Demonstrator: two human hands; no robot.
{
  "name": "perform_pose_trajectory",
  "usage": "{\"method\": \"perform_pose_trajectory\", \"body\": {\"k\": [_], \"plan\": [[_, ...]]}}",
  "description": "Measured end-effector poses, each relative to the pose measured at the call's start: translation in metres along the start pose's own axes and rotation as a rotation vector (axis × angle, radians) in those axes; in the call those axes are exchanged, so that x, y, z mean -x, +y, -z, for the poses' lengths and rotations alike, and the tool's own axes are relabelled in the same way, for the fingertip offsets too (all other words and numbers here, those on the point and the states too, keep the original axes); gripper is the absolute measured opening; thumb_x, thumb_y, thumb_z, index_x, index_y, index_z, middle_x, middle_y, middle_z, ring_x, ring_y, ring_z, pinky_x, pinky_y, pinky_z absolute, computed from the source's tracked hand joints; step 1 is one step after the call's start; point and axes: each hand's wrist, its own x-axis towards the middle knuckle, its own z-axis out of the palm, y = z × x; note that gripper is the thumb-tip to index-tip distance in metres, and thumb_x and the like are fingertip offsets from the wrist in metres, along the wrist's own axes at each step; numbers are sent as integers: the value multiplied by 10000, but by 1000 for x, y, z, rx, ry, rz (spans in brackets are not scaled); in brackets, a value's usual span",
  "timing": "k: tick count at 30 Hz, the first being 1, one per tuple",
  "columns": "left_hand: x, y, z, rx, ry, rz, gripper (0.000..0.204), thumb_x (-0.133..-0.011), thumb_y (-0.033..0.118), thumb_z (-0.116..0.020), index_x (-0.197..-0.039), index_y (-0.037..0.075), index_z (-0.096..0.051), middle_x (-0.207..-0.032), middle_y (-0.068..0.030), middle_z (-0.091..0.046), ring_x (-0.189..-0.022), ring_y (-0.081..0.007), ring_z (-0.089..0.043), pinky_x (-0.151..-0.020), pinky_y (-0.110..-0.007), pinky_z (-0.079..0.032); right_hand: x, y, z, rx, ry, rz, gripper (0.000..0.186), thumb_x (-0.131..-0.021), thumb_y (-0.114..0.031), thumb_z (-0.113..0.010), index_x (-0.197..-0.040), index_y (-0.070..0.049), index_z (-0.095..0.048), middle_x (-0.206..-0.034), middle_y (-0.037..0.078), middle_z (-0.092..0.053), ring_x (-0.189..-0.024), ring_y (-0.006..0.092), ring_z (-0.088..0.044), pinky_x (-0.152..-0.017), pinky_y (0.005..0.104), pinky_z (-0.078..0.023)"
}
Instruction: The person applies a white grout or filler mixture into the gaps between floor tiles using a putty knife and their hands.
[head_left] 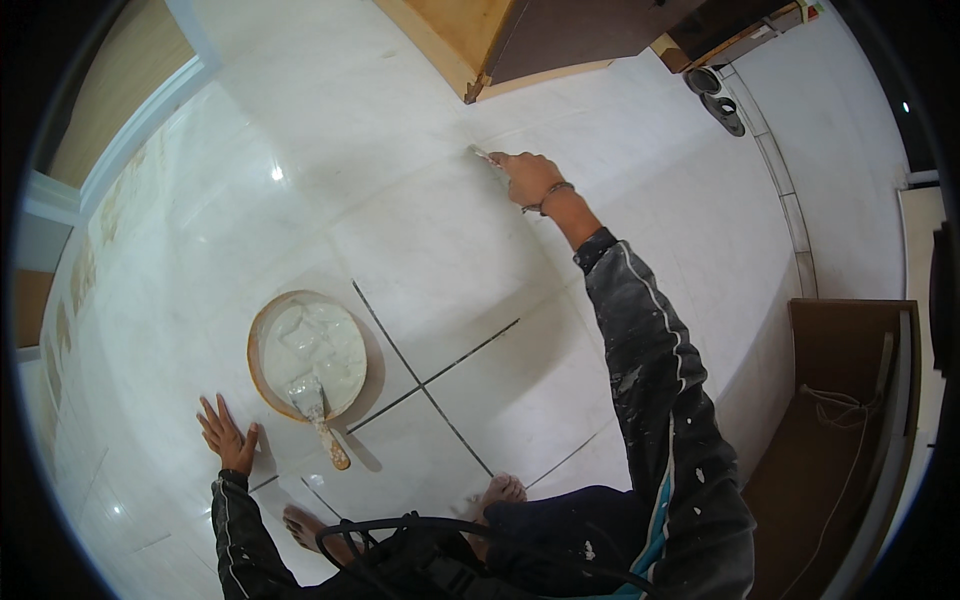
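My right hand (530, 180) reaches far across the white tiled floor, fingers closed round a small scraper (480, 152). Its pale tip touches or nearly touches the tiles, and most of it is hidden in the grip. Spread flat on the floor at the left, my left hand (226, 434) holds nothing. Beside it stands a round bowl (256, 352) with wet white paste (320, 340) inside. A paste-smeared putty knife (310, 400) leans on the bowl's near rim, its wooden handle sticking out toward me. Dark open joints (422, 385) cross between the tiles right of the bowl.
A wooden cabinet (560, 45) stands at the far side, with dark shoes (715, 100) by the wall to its right. At the right is a brown open box-like unit (850, 400) with a white cord. My bare feet (505, 490) are close to the joints. A door frame (140, 130) edges the left.
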Motion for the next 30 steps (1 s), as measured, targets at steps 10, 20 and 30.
{"method": "perform_pose_trajectory", "body": {"k": [10, 20, 30], "plan": [[1, -4, -4, -1, 6, 1, 919, -829, 473, -615, -1539, 189, -106, -1604, -118, 60, -1440, -441, 86, -1103, -633, 31, -3, -35, -61, 199, 192, 10, 367, -879, -104, -482, -1214, 43, -504, -1112, 231, -635, -843, 338, -685, -716, 416, -559], [-4, -5, -9, 7, 39, -19, 890, -850, 522, -574, -1542, 219, -104, -1604, -115, 58, -1436, -459, 62, -1090, -657, -1, 35, 27, -22, 131, 58, 286, 563, -811, -32, -500, -1323, -263, -525, -1019, 88, -695, -937, 270, -673, -781, 409, -529], [-12, 3, -17, 8, 10, 147, 931, -831, 592, -574, -1541, 260, -71, -1604, -108, 66, -1428, -481, 60, -1088, -669, -21, 21, 21, 6, -50, 45, -70, 709, -723, 27, -503, -1354, -296, -509, -1029, 98, -689, -939, 290, -657, -804, 421, -525]]}}
